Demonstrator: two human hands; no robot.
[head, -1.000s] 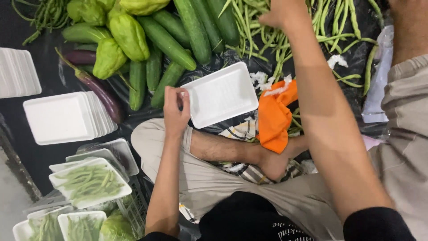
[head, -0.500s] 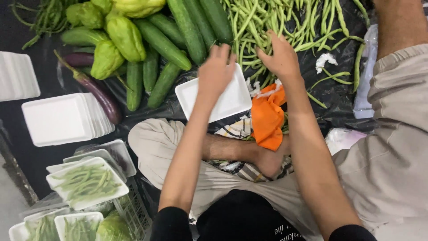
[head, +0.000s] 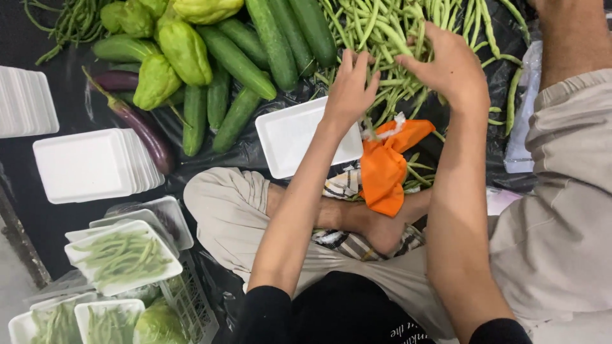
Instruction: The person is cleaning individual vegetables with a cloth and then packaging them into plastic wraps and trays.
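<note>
A black plastic sheet (head: 76, 102) covers the floor and carries everything here. Across its 12 o'clock to 1 o'clock stretch lies a wide heap of green beans (head: 395, 32). At 11 o'clock several long cucumbers (head: 239, 64) lie side by side, touching pale green chayotes (head: 185, 51), with two purple eggplants (head: 143, 130) just beside them toward 9 o'clock. At 9 o'clock sits a stack of white foam trays (head: 86, 165), and another stack (head: 25, 102) sits at the far left edge. At 7 o'clock, filled trays of beans (head: 121, 258) rest on a white crate (head: 191, 306).

An empty white foam tray (head: 290, 137) lies near the centre, just below the bean heap, with an orange cloth (head: 386, 165) touching its right corner.

The left hand (head: 350, 89) reaches over the tray's far edge into the beans, fingers spread and loosely curled among the pods; whether it grips any cannot be told. The right hand (head: 449, 67), just beside it at 1 o'clock, rests on the heap with fingers bent down, gathering a few beans under the fingertips.
</note>
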